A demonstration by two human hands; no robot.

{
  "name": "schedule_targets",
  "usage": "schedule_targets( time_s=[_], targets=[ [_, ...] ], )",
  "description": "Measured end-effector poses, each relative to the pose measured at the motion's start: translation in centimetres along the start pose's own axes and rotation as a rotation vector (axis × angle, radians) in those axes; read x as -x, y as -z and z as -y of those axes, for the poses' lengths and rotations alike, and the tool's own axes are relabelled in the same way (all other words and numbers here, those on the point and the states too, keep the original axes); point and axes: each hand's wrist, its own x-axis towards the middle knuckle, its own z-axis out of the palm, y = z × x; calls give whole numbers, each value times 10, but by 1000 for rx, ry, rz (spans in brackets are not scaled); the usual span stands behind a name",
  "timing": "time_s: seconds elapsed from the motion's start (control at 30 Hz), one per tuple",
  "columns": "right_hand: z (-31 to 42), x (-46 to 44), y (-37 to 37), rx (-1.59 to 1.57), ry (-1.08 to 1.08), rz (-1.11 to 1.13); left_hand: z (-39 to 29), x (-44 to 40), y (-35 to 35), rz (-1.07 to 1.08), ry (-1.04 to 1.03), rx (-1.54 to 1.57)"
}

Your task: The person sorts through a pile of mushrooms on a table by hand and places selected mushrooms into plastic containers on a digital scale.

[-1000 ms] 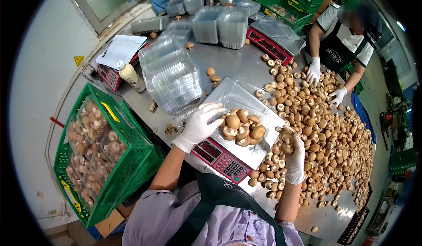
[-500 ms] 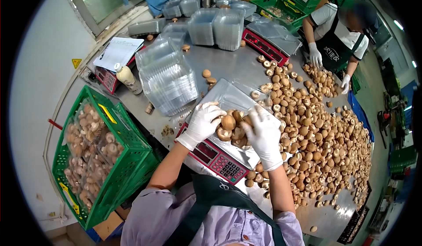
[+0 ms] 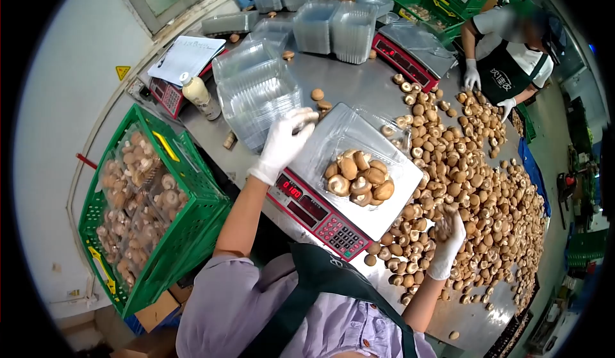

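A clear plastic tray of brown mushrooms (image 3: 360, 177) rests on the white plate of a red scale (image 3: 320, 220), whose display is lit. My left hand (image 3: 286, 141), in a white glove, is at the upper left edge of the scale, fingers curled near a stack of clear trays (image 3: 259, 95); whether it holds anything is unclear. My right hand (image 3: 448, 243), also gloved, is over the big mushroom pile (image 3: 487, 211), right of the scale, its fingers closed around mushrooms.
A green crate (image 3: 192, 195) with packed mushrooms stands at the left. Beyond the scale are a bottle (image 3: 200, 95), a clipboard (image 3: 186, 59), more tray stacks (image 3: 354, 31) and a second scale (image 3: 410, 57). A co-worker (image 3: 512, 50) has gloved hands at the pile's far end.
My right hand has left the tray and moved right to the pile. My left hand has moved off the tray, up and left, uncovering its mushrooms. The scale display now shows red digits.
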Motion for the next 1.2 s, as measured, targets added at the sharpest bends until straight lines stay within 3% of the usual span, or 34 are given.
schedule_targets(
  time_s=[0.03, 0.1, 0.23, 0.33, 0.5, 0.57, 0.7, 0.77, 0.87, 1.03, 1.1, 1.17, 1.2],
  targets=[
    [-10, 3, 10, -105, -6, -88, 2, -6, 3, 1, 37, 11],
    [-45, -6, 65, -215, -96, -11, 10, -15, 3, -9, 26, -24],
    [-59, 18, 73, -395, -149, -226, 17, -34, -12, 195, 187, 217],
    [-73, 18, 83, -351, -213, -206, 16, -42, -30, 330, 367, 365],
    [-60, 21, 57, -316, -339, -215, 15, -54, -54, 367, 486, 505],
    [-82, 3, 79, -378, -243, -4, 15, -58, -64, 353, 554, 620],
    [-54, 9, 47, -263, -208, -4, 22, -65, -77, 376, 608, 753],
    [-45, 9, 41, -181, -204, 98, 24, -64, -77, 397, 618, 819],
    [-29, 12, 19, -146, -204, 151, 18, -63, -69, 358, 436, 1100],
    [-19, 9, -12, -10, -96, 356, -1, -28, -30, 346, 216, 1039],
    [-15, 9, -27, 60, -118, 415, -7, -7, -10, 519, 142, 603],
    [-6, 20, -47, 270, -115, 434, -17, 20, -4, 453, -169, 132],
    [-11, 22, -54, 355, -176, 442, -27, 37, -8, 322, -137, 61]
  ],
)
